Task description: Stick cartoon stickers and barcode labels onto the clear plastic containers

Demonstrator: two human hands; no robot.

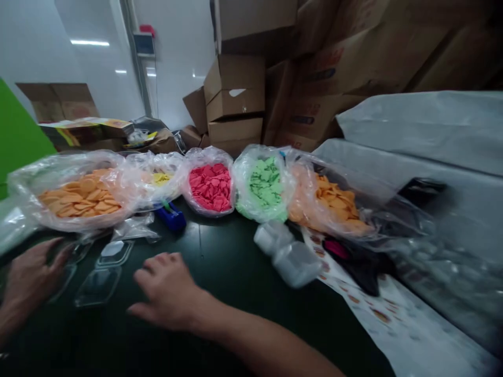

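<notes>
My left hand [29,280] rests at the left edge of the dark table [228,262], fingers spread, touching a clear plastic piece I cannot make out. My right hand [167,290] lies palm down in the middle, fingers curled loosely, nothing visible in it. Between the hands sit small clear plastic trays [106,269]. Behind them a row of clear bags holds coloured flat pieces: orange [80,199], yellow [161,178], red [211,187], green [266,183] and orange [334,201].
A blue object [171,215] lies by the yellow bag. White plastic bottles [286,254] lie right of my right hand. A printed sheet [393,319] and dark items lie at the right. Cardboard boxes [236,102] are stacked behind.
</notes>
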